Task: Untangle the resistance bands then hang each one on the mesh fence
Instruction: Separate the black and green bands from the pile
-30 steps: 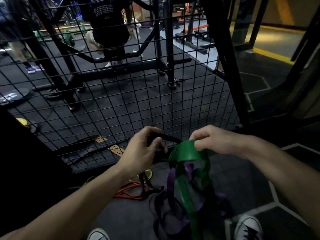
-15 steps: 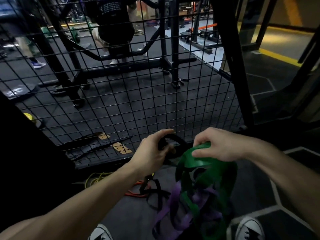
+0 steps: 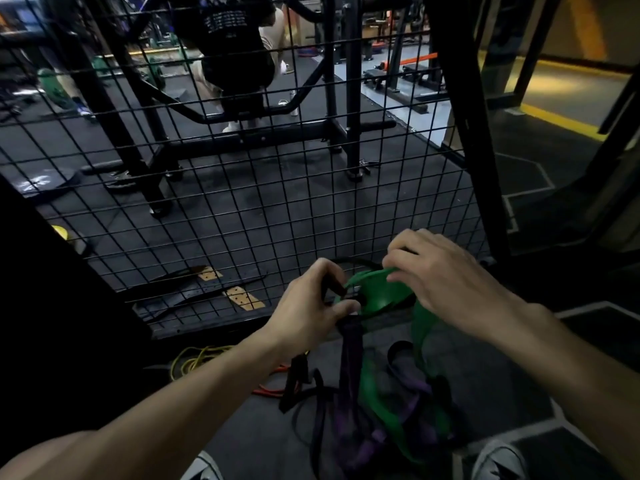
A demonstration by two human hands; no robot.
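Left hand [image 3: 311, 306] pinches the black band [image 3: 349, 263]; right hand [image 3: 440, 271], at three o'clock, grips the green band [image 3: 377, 292], likely to part the tangle.

Dim gym interior. Dark rubber floor [image 3: 263, 202] extended to a paler grey strip [image 3: 405, 109]. A black steel rack [image 3: 341, 98] stood on it. A yellow line [image 3: 554, 117] bordered a warmly lit tan floor [image 3: 568, 88] at right.
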